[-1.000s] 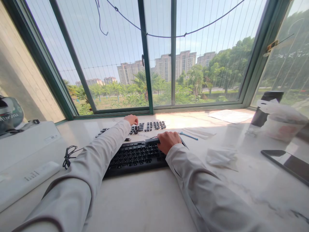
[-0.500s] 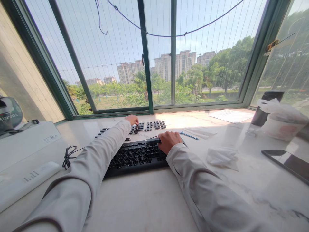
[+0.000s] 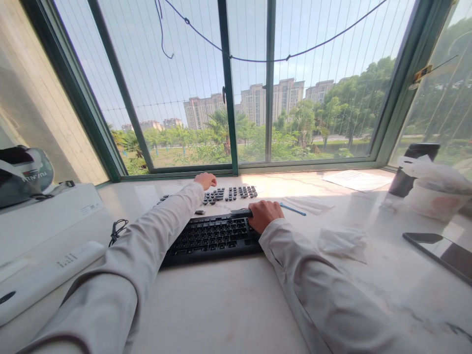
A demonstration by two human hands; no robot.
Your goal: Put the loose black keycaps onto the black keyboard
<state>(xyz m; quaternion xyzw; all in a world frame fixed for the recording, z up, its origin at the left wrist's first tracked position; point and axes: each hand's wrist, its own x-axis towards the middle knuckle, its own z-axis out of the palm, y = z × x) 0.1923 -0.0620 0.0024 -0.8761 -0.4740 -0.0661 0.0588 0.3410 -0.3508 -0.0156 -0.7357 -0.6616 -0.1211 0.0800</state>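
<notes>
My left hand has its fingers curled down onto the loose keycaps, laid in rows just beyond the black keyboard; I cannot tell whether a cap is pinched. My right hand stays closed over the keyboard's far right corner. Since a second ago neither has really shifted. A blue tool lies on the surface right of those fingers.

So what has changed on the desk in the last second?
Very little. The left hand lifted a bit off the loose keys towards the window. The right hand stays on the keyboard at its far right end. The phone and tissue have not moved.
</notes>
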